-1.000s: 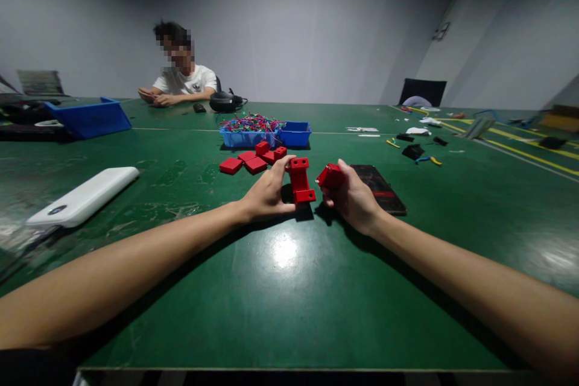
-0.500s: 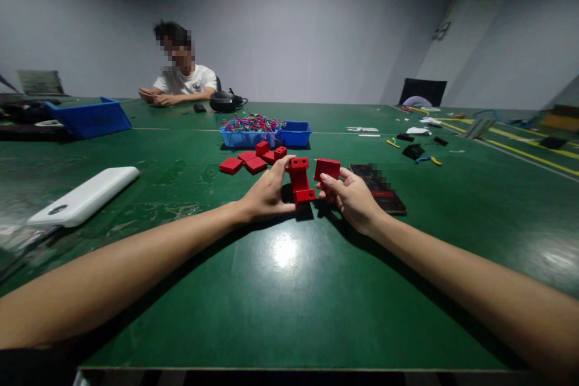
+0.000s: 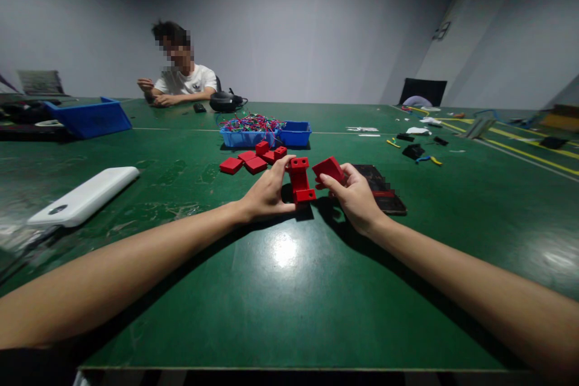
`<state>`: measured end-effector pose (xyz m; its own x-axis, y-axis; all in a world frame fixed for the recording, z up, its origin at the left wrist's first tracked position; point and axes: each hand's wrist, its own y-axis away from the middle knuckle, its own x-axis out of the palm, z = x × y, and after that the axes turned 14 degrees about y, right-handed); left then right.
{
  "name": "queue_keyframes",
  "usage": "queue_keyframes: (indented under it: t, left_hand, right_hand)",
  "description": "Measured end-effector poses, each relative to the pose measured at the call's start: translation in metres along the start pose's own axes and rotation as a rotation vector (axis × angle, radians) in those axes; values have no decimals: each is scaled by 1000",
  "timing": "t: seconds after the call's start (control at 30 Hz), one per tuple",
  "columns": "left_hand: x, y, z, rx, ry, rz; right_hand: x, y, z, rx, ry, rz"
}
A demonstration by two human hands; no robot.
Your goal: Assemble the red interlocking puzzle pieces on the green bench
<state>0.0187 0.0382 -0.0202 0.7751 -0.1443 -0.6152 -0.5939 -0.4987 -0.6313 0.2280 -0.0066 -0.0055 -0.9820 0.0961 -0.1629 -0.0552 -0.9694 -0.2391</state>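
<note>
My left hand (image 3: pixel 270 192) grips a red bracket-like block (image 3: pixel 299 178) from its left side, with thumb low and fingers at the top. Holes show in the block's top and in its lower lip. My right hand (image 3: pixel 355 196) pinches a flat red square piece (image 3: pixel 329 170), held tilted to the right of the block and apart from it. Beyond my left hand lie several loose red pieces (image 3: pixel 256 164), some flat and some blocky. A dark phone (image 3: pixel 384 188) rests just behind my right hand, partly covered by it.
A blue bin (image 3: pixel 248 139) heaped with coloured wires stands beside a second blue bin (image 3: pixel 296 134). At left are a white power bank (image 3: pixel 85 196) and a larger blue tray (image 3: pixel 93 117). Pliers (image 3: pixel 429 160) and black parts lie at right. A person (image 3: pixel 183 78) sits across the table.
The flat red piece in my right hand has turned from nearly upright to tilted. My left hand and the block have stayed put. The person opposite has raised one hand.
</note>
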Motion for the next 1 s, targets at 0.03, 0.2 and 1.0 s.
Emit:
queue_keyframes:
  t: [0.03,0.2,1.0]
  left_hand:
    - [0,0,0,-1,2,-1]
    - [0,0,-2,-24,16,-7]
    - [0,3,-1,-7,10,-6]
  right_hand:
    - [0,0,0,-16,10,0]
    - [1,1,0,-63,54,0]
    - [3,-2,-3,152,-195,44]
